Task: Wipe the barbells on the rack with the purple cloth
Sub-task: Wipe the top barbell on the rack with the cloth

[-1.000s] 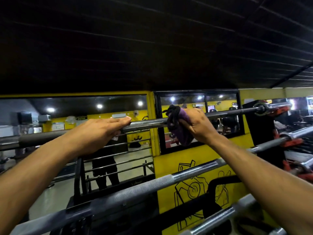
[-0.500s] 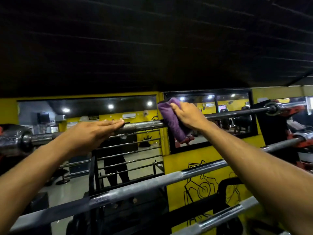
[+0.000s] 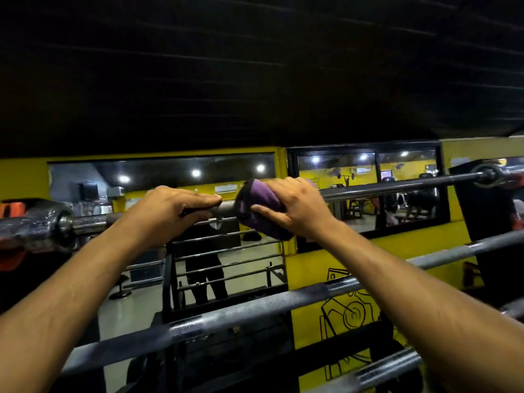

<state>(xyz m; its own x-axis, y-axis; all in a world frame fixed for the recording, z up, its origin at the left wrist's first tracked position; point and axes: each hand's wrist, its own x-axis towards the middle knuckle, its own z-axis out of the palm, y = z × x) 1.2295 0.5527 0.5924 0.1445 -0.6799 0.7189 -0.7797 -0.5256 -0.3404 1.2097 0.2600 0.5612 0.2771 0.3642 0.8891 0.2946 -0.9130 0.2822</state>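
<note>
Fingers (image 3: pixel 286 191) of the right hand (image 3: pixel 295 208) are curling around the purple cloth (image 3: pixel 259 205), wrapping it over the top barbell (image 3: pixel 391 188). Just beside it, the left hand (image 3: pixel 167 214) is lying on the bar, fingers straight.

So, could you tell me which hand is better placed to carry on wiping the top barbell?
The right hand: it grips the purple cloth around the top barbell. The left hand only rests bare on it.
</note>
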